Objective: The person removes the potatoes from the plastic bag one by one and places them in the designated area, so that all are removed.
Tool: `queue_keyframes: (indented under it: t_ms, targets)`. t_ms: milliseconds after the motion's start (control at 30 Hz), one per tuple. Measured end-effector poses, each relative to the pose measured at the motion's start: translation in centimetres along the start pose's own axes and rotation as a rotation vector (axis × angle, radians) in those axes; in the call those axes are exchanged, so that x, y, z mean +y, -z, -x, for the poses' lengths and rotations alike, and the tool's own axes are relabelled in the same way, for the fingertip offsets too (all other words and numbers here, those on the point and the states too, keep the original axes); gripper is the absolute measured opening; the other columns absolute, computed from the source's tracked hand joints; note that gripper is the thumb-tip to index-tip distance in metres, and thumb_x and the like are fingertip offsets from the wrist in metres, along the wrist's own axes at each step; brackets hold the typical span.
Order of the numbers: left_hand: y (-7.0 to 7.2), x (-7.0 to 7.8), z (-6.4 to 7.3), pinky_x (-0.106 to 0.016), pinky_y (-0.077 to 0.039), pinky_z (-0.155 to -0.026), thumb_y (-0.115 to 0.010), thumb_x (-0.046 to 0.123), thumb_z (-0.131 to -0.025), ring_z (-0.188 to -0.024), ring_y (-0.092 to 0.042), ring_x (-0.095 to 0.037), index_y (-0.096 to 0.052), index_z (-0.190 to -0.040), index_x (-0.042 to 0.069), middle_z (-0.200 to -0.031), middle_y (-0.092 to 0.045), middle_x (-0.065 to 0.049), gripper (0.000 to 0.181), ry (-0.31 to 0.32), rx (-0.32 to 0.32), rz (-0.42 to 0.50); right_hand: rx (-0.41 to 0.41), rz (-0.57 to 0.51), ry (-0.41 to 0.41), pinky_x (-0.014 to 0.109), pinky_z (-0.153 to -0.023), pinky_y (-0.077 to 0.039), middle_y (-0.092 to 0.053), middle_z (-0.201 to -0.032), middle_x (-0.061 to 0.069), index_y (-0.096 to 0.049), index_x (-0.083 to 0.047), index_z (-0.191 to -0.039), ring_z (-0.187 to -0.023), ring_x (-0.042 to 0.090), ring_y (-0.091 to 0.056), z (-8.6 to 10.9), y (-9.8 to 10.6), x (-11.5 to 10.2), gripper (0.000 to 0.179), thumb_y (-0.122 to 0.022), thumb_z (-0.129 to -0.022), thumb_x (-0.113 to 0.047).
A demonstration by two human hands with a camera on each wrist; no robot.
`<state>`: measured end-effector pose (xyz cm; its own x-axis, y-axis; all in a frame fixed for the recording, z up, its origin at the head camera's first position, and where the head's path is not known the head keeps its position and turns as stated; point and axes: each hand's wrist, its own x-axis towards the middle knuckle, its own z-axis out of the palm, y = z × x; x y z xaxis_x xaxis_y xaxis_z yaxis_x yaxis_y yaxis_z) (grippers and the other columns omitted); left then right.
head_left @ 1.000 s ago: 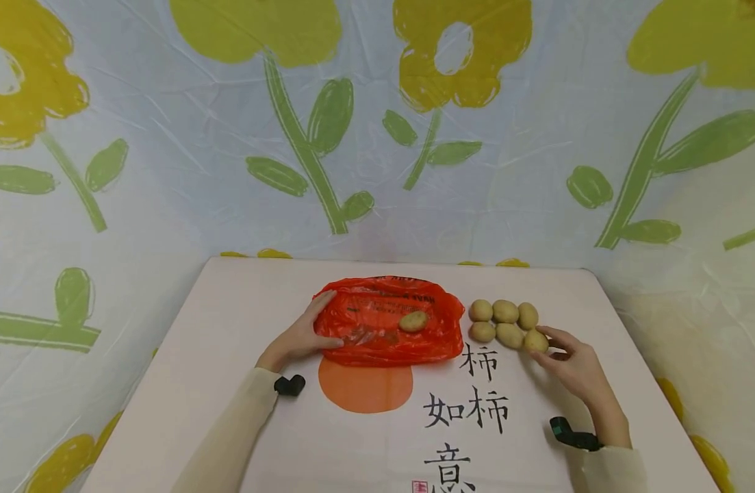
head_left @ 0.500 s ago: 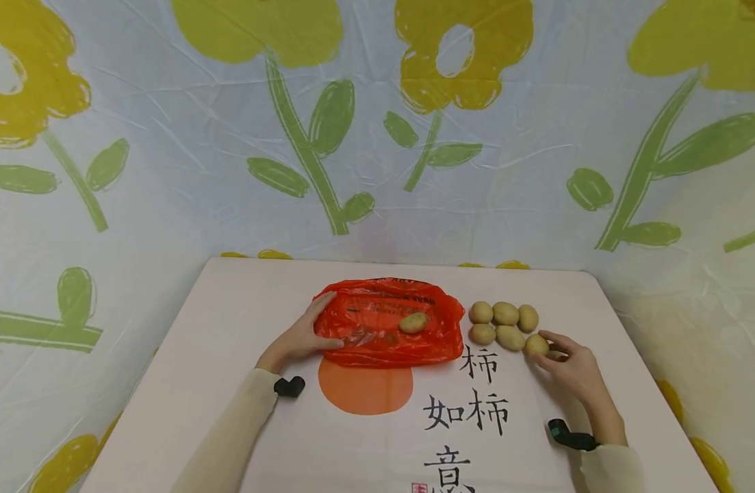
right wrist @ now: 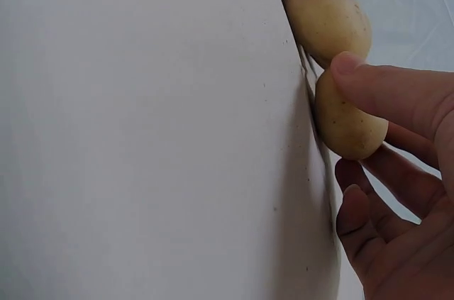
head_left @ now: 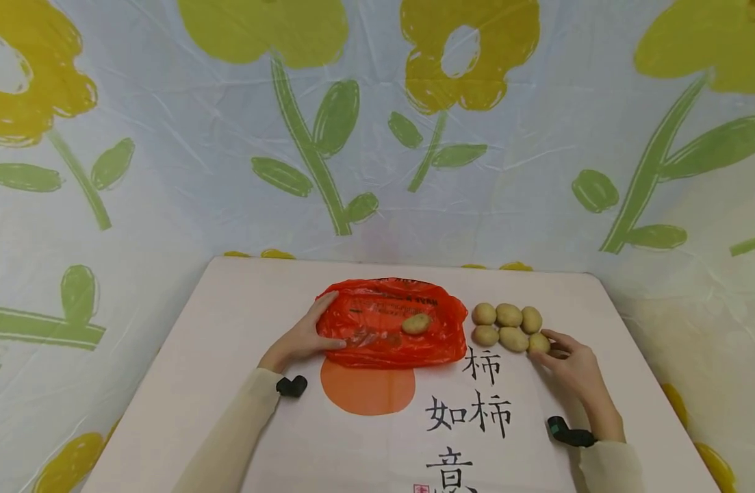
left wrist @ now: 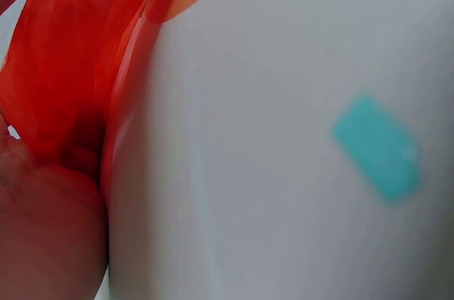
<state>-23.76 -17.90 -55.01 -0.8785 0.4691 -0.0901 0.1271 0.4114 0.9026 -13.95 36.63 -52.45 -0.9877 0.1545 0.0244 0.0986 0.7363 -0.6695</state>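
A red plastic bag (head_left: 377, 313) with black print lies opened out on the table, and one yellowish potato (head_left: 416, 324) rests on it. My left hand (head_left: 303, 337) holds the bag's left end, thumb along the front side and fingers at the far side. Right of the bag, several potatoes (head_left: 509, 315) sit close together in two rows. With thumb and fingertips my right hand (head_left: 573, 365) pinches the front right potato (right wrist: 349, 128). That potato sits against its neighbour (right wrist: 328, 18) in the right wrist view.
The white table top (head_left: 229, 322) carries an orange circle (head_left: 368, 392) and black brush characters (head_left: 449, 413). A flower-printed sheet (head_left: 383, 212) hangs behind the table and at both sides. A black camera band (head_left: 571, 433) circles the right wrist.
The pinched potato shifted slightly away from its neighbours, toward the front right, then came back against them. The left hand and bag stay put; the head view has shifted a little.
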Motion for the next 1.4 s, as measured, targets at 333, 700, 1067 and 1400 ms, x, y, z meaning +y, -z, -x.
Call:
queue_keyframes:
  t_ms: [333, 700, 1067, 1400]
  targets:
    - [-0.1, 0.4, -0.1, -0.066, -0.029, -0.12, -0.086, 0.037, -0.08, -0.158, -0.014, -0.034, -0.016, -0.166, 0.03, -0.172, -0.014, 0.0, 0.111, 0.035, 0.008, -0.015, 0.01, -0.018, 0.003, 0.009, -0.067, -0.048, -0.063, -0.125, 0.037, -0.059, 0.004, -0.14, -0.112, 0.051, -0.066, -0.3, -0.2, 0.1, 0.062, -0.082, -0.09, -0.024]
    - [0.0, 0.5, -0.1, -0.069, -0.021, -0.122, -0.085, 0.038, -0.081, -0.158, -0.012, -0.035, -0.016, -0.166, 0.03, -0.173, -0.013, -0.001, 0.11, 0.043, 0.011, -0.027, -0.023, -0.002, -0.018, 0.016, -0.07, -0.049, -0.058, -0.132, 0.04, -0.052, 0.001, -0.146, -0.114, 0.053, -0.064, -0.4, -0.1, -0.2, 0.071, -0.083, -0.089, -0.028]
    - [0.0, 0.2, -0.2, -0.067, -0.026, -0.121, -0.085, 0.039, -0.081, -0.157, -0.015, -0.035, -0.015, -0.166, 0.031, -0.172, -0.013, -0.001, 0.111, 0.044, 0.004, -0.017, 0.013, -0.061, 0.078, 0.01, -0.081, -0.042, -0.043, -0.152, 0.033, -0.043, 0.003, -0.152, -0.129, 0.053, -0.049, -0.4, 1.0, -1.7, 0.077, -0.081, -0.09, -0.024]
    - [-0.1, 0.1, -0.1, -0.066, -0.031, -0.119, -0.085, 0.035, -0.08, -0.157, -0.016, -0.036, -0.015, -0.166, 0.029, -0.172, -0.014, -0.003, 0.111, 0.029, 0.004, -0.013, 0.086, -0.093, 0.189, 0.005, -0.082, -0.038, -0.037, -0.154, 0.035, -0.033, 0.004, -0.156, -0.13, 0.056, -0.046, -1.0, 1.5, -4.1, 0.085, -0.081, -0.089, -0.014]
